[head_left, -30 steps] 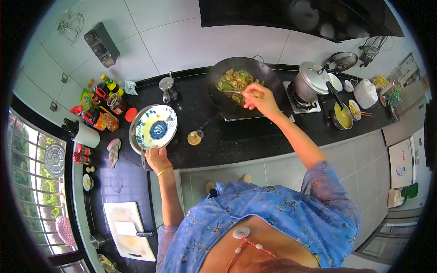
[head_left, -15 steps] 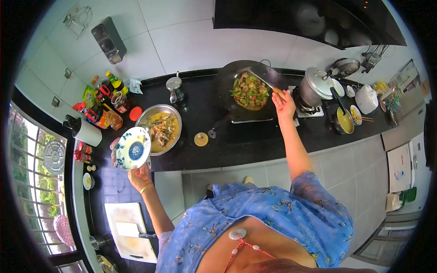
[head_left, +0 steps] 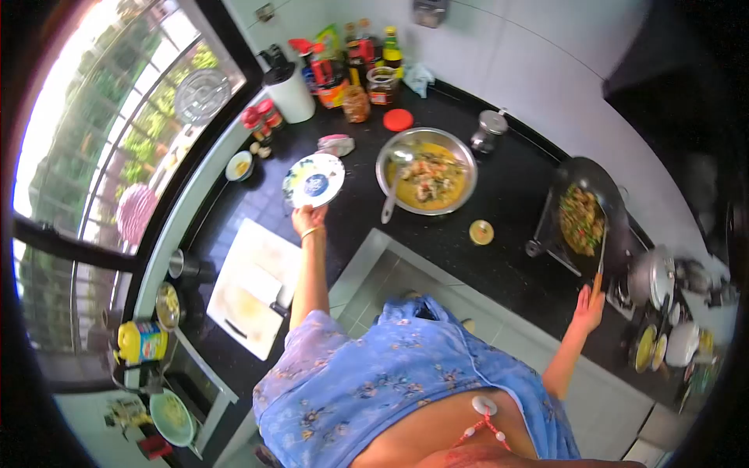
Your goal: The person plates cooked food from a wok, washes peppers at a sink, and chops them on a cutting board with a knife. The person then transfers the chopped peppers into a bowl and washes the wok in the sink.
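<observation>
Pinched at its near rim by my left hand (head_left: 310, 218) is a white plate (head_left: 328, 170) with a blue patterned centre, tilted over the black counter. My right hand (head_left: 587, 310) is closed around the wooden handle of a spatula (head_left: 598, 282), whose metal end reaches into the dark wok (head_left: 612, 173). Inside the wok lies a stir-fry (head_left: 580, 218) of green and brown pieces. Between the two hands stands a steel bowl (head_left: 473, 184) of yellowish soup with solid pieces, and a large spoon (head_left: 388, 204) rests in it.
Sauce bottles (head_left: 392, 54) and a white knife block (head_left: 292, 97) line the back corner. On the left are a cutting board (head_left: 248, 226) with a cleaver (head_left: 261, 282) and a small bowl (head_left: 239, 165). A silver pot (head_left: 652, 273) sits beyond the wok.
The view has swung left, bringing the sink side into sight. My left hand has moved the plate leftward, away from the steel bowl. The spatula stays in my right hand at the wok.
</observation>
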A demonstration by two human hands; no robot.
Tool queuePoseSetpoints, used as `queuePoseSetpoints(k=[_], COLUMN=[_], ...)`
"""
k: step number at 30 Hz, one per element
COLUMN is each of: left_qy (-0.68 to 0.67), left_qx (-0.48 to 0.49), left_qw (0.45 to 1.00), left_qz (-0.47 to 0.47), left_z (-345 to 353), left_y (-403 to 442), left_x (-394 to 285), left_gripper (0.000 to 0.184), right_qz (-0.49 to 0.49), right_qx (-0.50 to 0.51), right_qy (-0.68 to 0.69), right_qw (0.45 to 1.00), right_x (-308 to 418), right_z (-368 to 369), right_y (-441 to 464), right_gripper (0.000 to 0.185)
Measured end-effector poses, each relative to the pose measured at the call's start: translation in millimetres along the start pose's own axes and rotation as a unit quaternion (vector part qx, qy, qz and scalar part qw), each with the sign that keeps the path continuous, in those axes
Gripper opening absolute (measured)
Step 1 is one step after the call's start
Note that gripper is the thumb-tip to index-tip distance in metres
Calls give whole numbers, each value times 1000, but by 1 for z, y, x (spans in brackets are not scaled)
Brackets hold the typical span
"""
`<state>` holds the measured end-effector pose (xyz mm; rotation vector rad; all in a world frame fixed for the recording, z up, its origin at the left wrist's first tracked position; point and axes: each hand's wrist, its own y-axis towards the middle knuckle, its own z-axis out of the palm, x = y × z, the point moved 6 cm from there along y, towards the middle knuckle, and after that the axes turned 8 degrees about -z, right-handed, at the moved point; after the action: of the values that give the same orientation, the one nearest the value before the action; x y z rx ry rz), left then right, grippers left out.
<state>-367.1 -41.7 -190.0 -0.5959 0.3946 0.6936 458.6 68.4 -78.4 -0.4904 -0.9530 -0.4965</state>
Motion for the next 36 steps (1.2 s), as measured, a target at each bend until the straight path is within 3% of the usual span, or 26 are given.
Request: queuePoseSetpoints(k=[3,10,12,13,16,18,19,21,25,26,28,31,33,34,36], left_qy=[-16,-66,-80,-78,-42,69,134,177,123,121,57,88,64,25,-7], left_qx=[-103,-148,-173,-140,-184,-193,-187,-173,-96,-117,-56,-57,-56,-35,-41], left_qw=[994,986,982,987,982,976,972,967,984,980,979,953,954,964,986], left_qz=[31,22,11,27,-21,-77,-46,-69,-87,-105,-186,-283,-287,-262,-164], left_z=[24,1,-3,2,-9,-12,-5,9,-14,-21,-53,-64,-72,-73,-74], left_y=[-5,26,24,21,16,-3,-22,-70,-171,-214,-281,-411,-474,-497,-533], left_x=[-1,31,41,41,50,51,45,38,73,85,137,179,191,193,176], left_gripper=[41,52,47,42,27,38,44,78,61,43,11,16,20,25,30], right_qz=[30,26,51,70,125,195,232,290,342,336,303,206,63,65,16], right_qx=[4,0,-19,-37,76,137,167,250,440,483,563,676,789,804,874], right_qy=[-69,-108,-117,-131,-224,-296,-329,-384,-437,-441,-429,-398,-297,-294,-148], right_qw=[997,994,992,988,964,925,900,840,706,678,638,586,534,512,463], right_x=[-7,28,31,28,7,-20,-34,-58,-95,-101,-113,-132,-145,-148,-130], right_z=[-8,-36,-58,-69,-85,-74,-72,-60,-31,-22,-1,19,23,11,-5], right_y=[-24,-54,-60,-64,-81,-109,-125,-151,-206,-218,-248,-318,-377,-398,-459], right_gripper=[46,49,50,50,45,42,41,38,33,32,29,31,36,36,37])
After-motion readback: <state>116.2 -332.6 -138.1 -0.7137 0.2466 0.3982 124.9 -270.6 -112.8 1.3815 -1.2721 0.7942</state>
